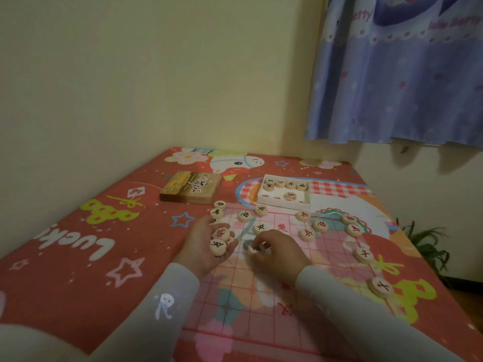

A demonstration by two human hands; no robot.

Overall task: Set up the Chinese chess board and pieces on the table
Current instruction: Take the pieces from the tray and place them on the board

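Head view: the left hand (209, 241) cups several wooden chess pieces (219, 240) over the board (261, 296). The right hand (277, 250) pinches one piece (255, 248) by its rim, low over the grid. The discs look light, hard and smooth.

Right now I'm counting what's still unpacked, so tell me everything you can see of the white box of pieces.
The white box is a shallow, open tray, cardboard by its look, with low walls and no lid on it. It lies flat on the red patterned tablecloth, just beyond the far edge of the chess board and to the right of the brown lid. Inside lie several round, pale wooden pieces, a row along the far wall and a few nearer; much of its floor is bare. Neither hand touches it.
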